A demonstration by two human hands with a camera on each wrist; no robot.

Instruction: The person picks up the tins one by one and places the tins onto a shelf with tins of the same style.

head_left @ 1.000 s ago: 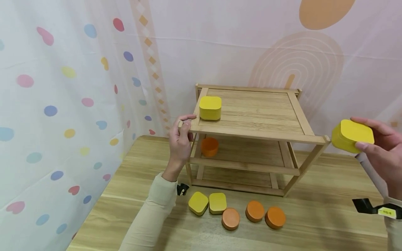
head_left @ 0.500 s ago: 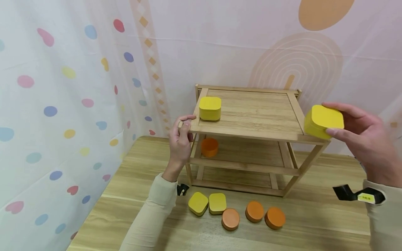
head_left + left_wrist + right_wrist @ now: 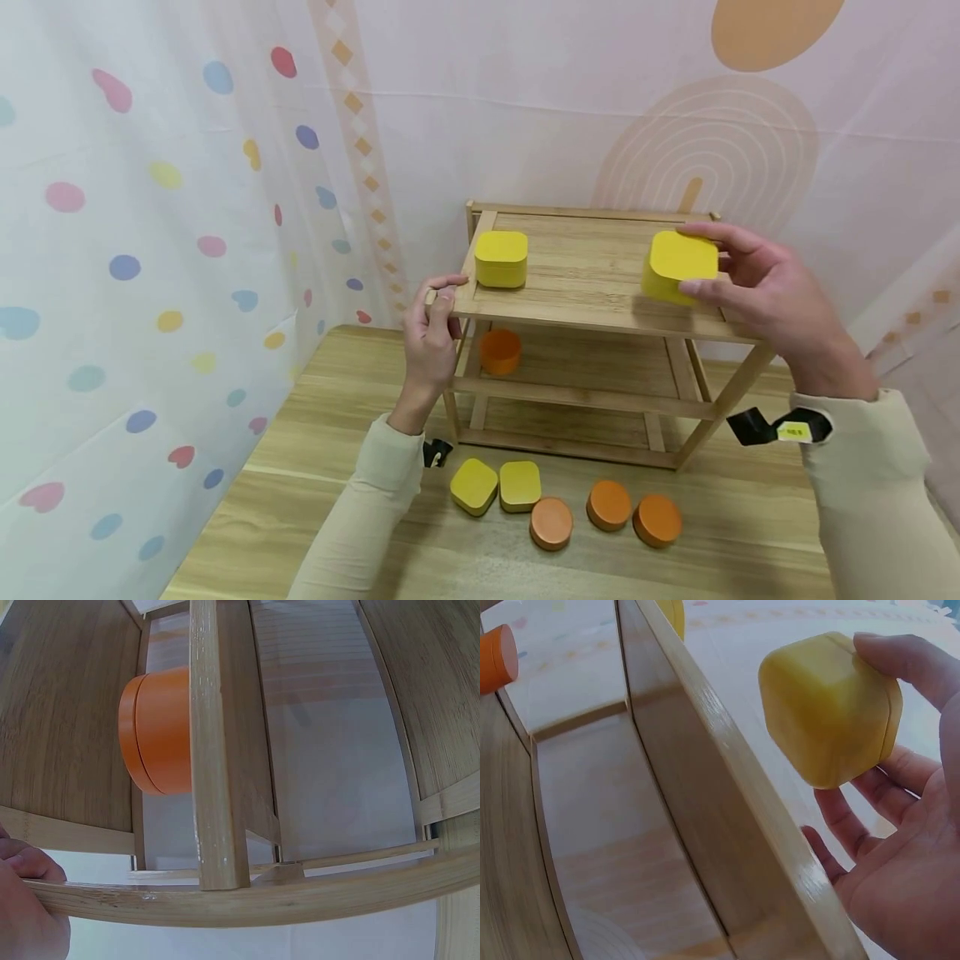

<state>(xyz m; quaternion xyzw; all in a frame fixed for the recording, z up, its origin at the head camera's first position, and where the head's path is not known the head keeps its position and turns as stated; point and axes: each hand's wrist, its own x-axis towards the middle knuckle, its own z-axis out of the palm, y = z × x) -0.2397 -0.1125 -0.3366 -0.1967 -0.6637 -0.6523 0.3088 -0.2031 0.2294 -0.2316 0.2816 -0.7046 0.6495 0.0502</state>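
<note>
My right hand (image 3: 780,292) pinches a yellow rounded-square lidded box (image 3: 681,265) between thumb and fingers, over the right part of the wooden shelf's (image 3: 600,317) top board. In the right wrist view, the held box (image 3: 821,712) appears raised off that board, its lid edge near the thumb. My left hand (image 3: 433,329) grips the front left corner of the top board. Close to that hand, another yellow box (image 3: 502,260) sits on the board. On the middle tier below stands a round orange box (image 3: 500,352), its lid seam visible in the left wrist view.
Before the shelf, two yellow square pieces (image 3: 474,487) and several round orange pieces (image 3: 609,505) lie on the wooden table (image 3: 285,500). A patterned curtain (image 3: 555,125) hangs behind the shelf and along the left side.
My right hand has carried the yellow box leftward from beyond the shelf's right side to over its top board. The left hand keeps its hold on the corner.
</note>
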